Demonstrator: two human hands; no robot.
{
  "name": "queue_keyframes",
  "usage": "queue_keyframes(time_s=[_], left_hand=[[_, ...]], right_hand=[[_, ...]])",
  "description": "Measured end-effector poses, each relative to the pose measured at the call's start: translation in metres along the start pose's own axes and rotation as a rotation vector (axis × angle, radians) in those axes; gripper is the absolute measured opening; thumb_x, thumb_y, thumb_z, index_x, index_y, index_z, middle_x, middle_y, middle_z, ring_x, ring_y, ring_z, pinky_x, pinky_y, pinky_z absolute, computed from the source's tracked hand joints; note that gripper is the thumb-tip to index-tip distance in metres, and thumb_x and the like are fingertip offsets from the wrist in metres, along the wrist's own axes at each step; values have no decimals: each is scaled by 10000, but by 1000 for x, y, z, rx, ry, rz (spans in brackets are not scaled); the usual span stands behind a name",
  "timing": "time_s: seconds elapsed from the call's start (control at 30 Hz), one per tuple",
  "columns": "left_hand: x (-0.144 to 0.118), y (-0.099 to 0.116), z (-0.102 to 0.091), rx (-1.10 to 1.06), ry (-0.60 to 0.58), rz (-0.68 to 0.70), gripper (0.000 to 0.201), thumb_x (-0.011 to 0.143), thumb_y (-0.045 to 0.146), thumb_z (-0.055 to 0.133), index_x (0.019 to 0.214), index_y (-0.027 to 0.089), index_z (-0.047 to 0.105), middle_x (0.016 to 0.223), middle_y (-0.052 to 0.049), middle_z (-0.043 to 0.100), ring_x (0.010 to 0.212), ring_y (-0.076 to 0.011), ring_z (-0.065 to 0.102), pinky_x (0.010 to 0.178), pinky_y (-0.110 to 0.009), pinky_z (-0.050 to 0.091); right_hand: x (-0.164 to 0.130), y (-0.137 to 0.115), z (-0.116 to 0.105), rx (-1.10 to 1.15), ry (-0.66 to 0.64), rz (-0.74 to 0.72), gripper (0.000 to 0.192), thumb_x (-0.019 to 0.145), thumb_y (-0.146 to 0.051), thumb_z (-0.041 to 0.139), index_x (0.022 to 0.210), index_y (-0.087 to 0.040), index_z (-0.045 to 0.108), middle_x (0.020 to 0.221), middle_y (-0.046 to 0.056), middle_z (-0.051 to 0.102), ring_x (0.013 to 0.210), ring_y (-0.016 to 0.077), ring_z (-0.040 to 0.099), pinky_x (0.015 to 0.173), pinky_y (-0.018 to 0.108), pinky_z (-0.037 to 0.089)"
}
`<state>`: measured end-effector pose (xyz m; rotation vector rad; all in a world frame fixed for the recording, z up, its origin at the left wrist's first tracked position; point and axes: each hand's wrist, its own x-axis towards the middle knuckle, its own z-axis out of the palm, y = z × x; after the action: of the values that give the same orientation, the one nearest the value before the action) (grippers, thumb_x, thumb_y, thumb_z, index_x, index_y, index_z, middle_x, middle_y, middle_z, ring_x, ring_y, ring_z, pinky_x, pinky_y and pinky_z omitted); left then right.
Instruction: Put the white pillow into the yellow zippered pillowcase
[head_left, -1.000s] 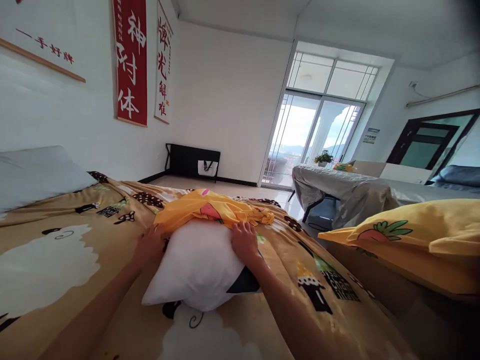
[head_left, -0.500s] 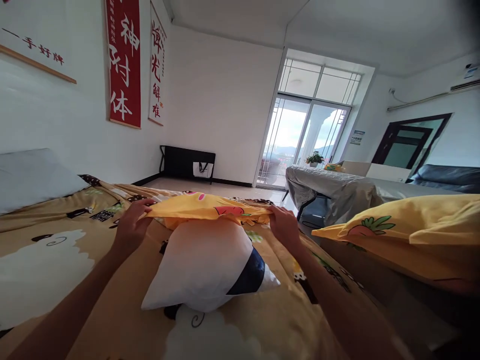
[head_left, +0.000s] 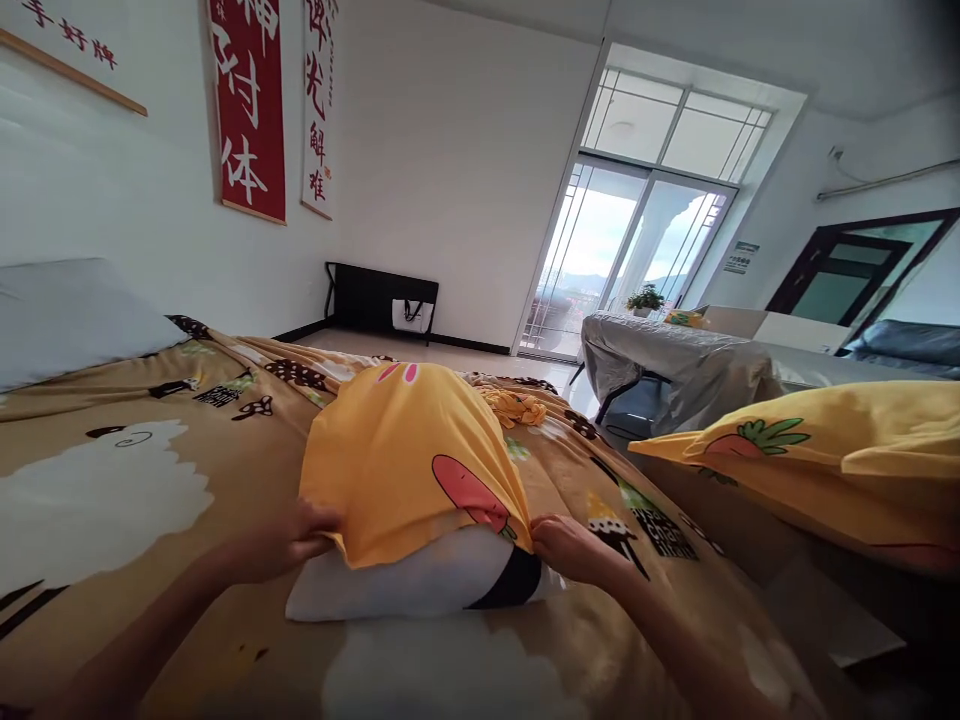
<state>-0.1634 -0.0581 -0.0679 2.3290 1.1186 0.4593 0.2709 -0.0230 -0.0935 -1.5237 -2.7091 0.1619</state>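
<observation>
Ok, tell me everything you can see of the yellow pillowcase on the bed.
The yellow pillowcase is soft cloth printed with a red carrot and pink marks near the top. It covers most of a white pillow lying on the tan cartoon-print bedspread; the pillow's near end, with a dark patch, still shows. The left hand and right hand each pinch a corner of its open hem. Bunched yellow cloth lies behind it.

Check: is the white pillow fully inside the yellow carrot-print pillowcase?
Partly in. The yellow carrot-print pillowcase covers the white pillow's far part; its near end shows bare.
</observation>
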Motion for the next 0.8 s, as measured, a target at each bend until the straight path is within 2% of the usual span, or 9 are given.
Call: queue_keyframes(time_s=[0.13,0.2,0.23,0.33,0.4,0.53,0.63,0.7,0.8], left_hand=[[-14,-6,-9,-119,334,-60,322,875,471,433,807,200,593,720,6,594,676,-154,511,611,-223,384],[-13,-9,-4,-160,407,-91,337,876,493,425,805,199,574,730,3,584,689,-155,506,615,-221,390],[-10,-9,1,-145,361,-99,338,882,486,415,801,197,570,741,-1,586,703,-158,514,629,-223,394],[4,-5,21,-19,96,-88,328,903,429,381,762,187,552,766,-17,599,725,-167,547,656,-234,384],[11,0,26,46,-13,-93,313,909,385,372,721,182,519,751,-20,590,699,-163,546,639,-235,361],[4,12,8,30,-147,-88,202,879,331,444,777,194,551,826,-20,619,740,-161,555,652,-224,370],[-1,21,-11,-49,-274,-68,161,863,351,516,908,231,614,937,-6,657,860,-164,580,752,-215,400],[7,28,-20,-64,-246,-40,184,870,380,524,923,238,629,947,0,671,884,-160,586,795,-217,404],[45,31,-31,-39,-28,4,279,900,437,464,883,212,628,889,-6,675,838,-152,597,781,-227,422]], right_hand=[[-14,5,-24,-96,62,36,315,834,-135,367,649,-179,619,807,66,656,804,159,589,800,272,395],[-20,7,-31,-108,109,44,320,854,-152,367,668,-184,625,836,63,649,828,163,576,819,286,381],[-20,6,-30,-107,103,41,322,860,-157,369,669,-186,627,840,62,645,836,165,572,821,289,379],[-15,-2,-17,-87,-4,27,324,866,-161,381,651,-184,623,824,59,637,819,158,577,785,269,389],[-8,-7,-10,-91,-54,31,310,855,-146,389,651,-180,619,831,59,639,810,154,587,765,262,394],[-5,-11,-17,-147,-89,71,247,812,-112,416,710,-185,630,886,62,648,867,185,606,815,313,404],[-12,-14,-36,-146,-66,120,200,822,-162,469,879,-207,655,996,74,652,950,223,606,873,367,421],[-13,-20,-51,-98,13,99,257,848,-254,525,1080,-231,632,1154,88,627,1053,249,584,933,403,419],[5,-31,-74,44,109,-62,423,902,-412,519,1304,-280,521,1326,68,553,1214,254,506,1007,407,409]])
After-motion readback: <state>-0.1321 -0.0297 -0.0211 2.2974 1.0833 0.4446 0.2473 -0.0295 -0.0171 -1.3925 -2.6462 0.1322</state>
